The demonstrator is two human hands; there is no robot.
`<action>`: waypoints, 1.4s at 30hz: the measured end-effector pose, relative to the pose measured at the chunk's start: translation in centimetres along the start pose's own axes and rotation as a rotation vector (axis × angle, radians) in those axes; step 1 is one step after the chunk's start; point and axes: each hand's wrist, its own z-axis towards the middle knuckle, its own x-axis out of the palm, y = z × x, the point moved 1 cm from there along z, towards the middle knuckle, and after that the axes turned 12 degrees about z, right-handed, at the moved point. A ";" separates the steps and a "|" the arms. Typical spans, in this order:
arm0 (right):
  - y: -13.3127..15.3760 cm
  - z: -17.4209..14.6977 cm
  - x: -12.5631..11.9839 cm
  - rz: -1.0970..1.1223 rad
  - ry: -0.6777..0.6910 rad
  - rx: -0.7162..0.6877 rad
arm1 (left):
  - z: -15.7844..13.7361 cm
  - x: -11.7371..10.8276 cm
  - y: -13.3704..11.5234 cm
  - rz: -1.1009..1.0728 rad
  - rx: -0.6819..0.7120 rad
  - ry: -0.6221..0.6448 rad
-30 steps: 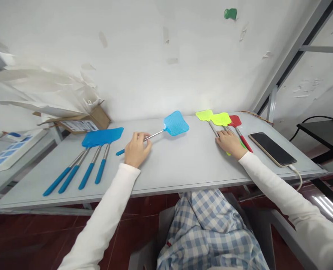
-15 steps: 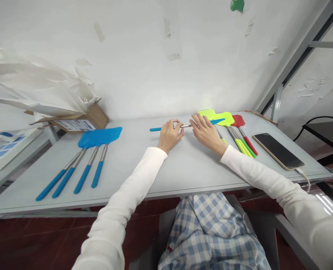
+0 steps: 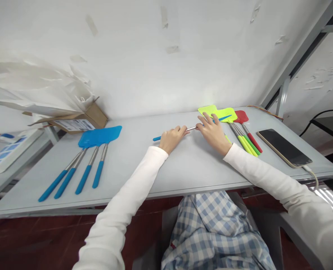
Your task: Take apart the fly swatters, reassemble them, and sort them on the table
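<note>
Both my hands are on one blue fly swatter (image 3: 191, 128), held crosswise above the middle of the table with its head seen edge-on at the right. My left hand (image 3: 172, 138) is closed round the swatter near its blue grip. The thumb and a finger of my right hand (image 3: 210, 131) pinch the metal shaft towards the head, while the other fingers are raised. Behind my right hand lie yellow-green fly swatters (image 3: 225, 114), a red fly swatter (image 3: 241, 117) and a green grip (image 3: 251, 145). Several blue fly swatters (image 3: 100, 137) lie fanned on the left.
An opened cardboard box (image 3: 95, 118) with white wrapping stands at the back left of the grey table (image 3: 138, 165). A smartphone (image 3: 284, 147) with a white cable lies at the right. The white wall (image 3: 141, 75) rises behind the table.
The held swatter has tilted, its grip end lower and its head end higher. My left hand has moved right along it, closer to my right hand. The view has shifted slightly.
</note>
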 end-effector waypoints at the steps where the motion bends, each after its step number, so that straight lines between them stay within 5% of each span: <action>1: -0.2 0.0 0.0 -0.001 0.009 -0.004 | -0.1 0.0 0.0 0.012 0.000 0.015; 12: 0.3 0.4 0.0 0.064 0.068 -0.120 | -0.1 -1.6 -0.7 -0.001 -0.137 -0.056; 18: 0.2 0.4 -0.1 0.079 0.078 -0.112 | -0.5 -1.4 0.0 0.022 0.064 0.013; 23: -1.1 0.8 0.2 0.081 0.059 -0.106 | 0.2 -1.0 0.3 0.046 0.046 0.056; 26: -4.0 0.7 0.0 0.075 0.019 -0.027 | 0.2 -1.1 2.4 0.065 -0.009 0.031; 31: -13.0 -1.5 -1.3 -0.007 -0.169 0.357 | -1.4 -0.6 10.2 0.185 -0.123 -0.038; 33: -15.5 -2.2 -1.5 -0.030 -0.230 0.393 | -1.9 -0.3 12.5 0.223 -0.150 -0.070; 37: -16.6 -2.5 -1.2 -0.050 -0.273 0.328 | -1.9 0.0 13.7 0.220 -0.159 -0.180; 42: -15.5 -2.3 -0.8 -0.067 -0.165 0.301 | -1.8 0.2 13.3 0.176 -0.145 -0.228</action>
